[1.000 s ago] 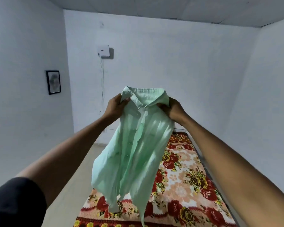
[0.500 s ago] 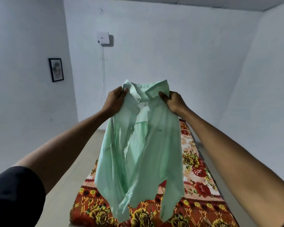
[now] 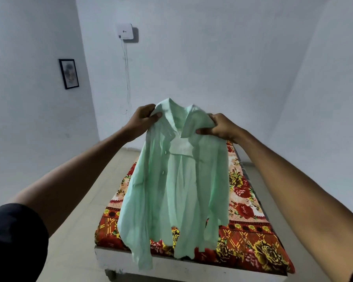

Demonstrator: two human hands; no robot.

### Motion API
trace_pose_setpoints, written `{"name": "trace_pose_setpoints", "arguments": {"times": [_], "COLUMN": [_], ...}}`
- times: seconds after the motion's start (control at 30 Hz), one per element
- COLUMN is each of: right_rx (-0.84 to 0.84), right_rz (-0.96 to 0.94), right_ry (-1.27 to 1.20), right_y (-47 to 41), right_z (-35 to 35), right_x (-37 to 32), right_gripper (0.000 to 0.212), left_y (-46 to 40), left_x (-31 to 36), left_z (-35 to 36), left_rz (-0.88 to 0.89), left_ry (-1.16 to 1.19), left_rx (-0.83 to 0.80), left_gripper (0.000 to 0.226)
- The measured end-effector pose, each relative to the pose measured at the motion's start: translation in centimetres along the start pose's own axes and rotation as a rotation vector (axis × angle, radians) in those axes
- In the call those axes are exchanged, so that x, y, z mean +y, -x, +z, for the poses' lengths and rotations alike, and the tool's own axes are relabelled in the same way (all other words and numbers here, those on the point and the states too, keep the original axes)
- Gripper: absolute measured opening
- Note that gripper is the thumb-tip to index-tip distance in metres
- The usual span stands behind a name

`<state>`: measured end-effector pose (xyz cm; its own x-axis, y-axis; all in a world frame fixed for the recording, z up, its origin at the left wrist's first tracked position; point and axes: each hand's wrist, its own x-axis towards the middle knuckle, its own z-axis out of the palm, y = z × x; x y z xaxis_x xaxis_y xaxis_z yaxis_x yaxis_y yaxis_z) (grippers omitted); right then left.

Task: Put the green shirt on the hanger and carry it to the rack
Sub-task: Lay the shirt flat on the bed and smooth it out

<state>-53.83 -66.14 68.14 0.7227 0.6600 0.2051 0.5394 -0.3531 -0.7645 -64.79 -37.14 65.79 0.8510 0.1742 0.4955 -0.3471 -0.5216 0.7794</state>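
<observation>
I hold a pale green shirt (image 3: 177,186) up in front of me above a bed. My left hand (image 3: 143,120) grips the shirt's left shoulder beside the collar. My right hand (image 3: 219,127) grips the right shoulder, thumb pressed on the collar flap. The shirt hangs open at the front, its inside facing me, with sleeves and hem dangling down to the bed's near end. No hanger and no rack are in view.
A bed (image 3: 251,237) with a red floral cover runs away from me along the right wall. Bare floor (image 3: 86,202) lies to its left. A framed picture (image 3: 69,73) hangs on the left wall and a white box (image 3: 125,31) with a cable on the far wall.
The shirt's front has spread further open and hangs lower over the bed. My view has tilted down, showing the bed's near end. Both hands keep their grip at the shoulders.
</observation>
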Motion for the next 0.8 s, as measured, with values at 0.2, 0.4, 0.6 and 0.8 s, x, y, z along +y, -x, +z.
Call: {"name": "trace_pose_setpoints", "arguments": {"times": [0.2, 0.4, 0.6, 0.8], "right_rx": [0.171, 0.214, 0.118, -0.062], "right_rz": [-0.051, -0.077, 0.058, 0.129], "right_ry": [-0.051, -0.117, -0.156, -0.143], "right_y": [1.4, 2.8, 3.8, 4.2], "right_z": [1.4, 3.3, 4.7, 4.0], "right_x": [-0.5, 0.2, 1.3, 1.4], "right_gripper": [0.028, 0.020, 0.032, 0.029], "left_y": [2.1, 3.9, 5.9, 6.7], "left_x": [-0.1, -0.7, -1.4, -1.8], "left_z": [0.9, 2.0, 3.0, 3.6], "left_rz": [-0.052, -0.022, -0.024, -0.011], "left_ry": [0.074, 0.015, -0.059, 0.016], "left_rx": [0.089, 0.193, 0.162, 0.104], "left_gripper": [0.024, 0.027, 0.037, 0.032]}}
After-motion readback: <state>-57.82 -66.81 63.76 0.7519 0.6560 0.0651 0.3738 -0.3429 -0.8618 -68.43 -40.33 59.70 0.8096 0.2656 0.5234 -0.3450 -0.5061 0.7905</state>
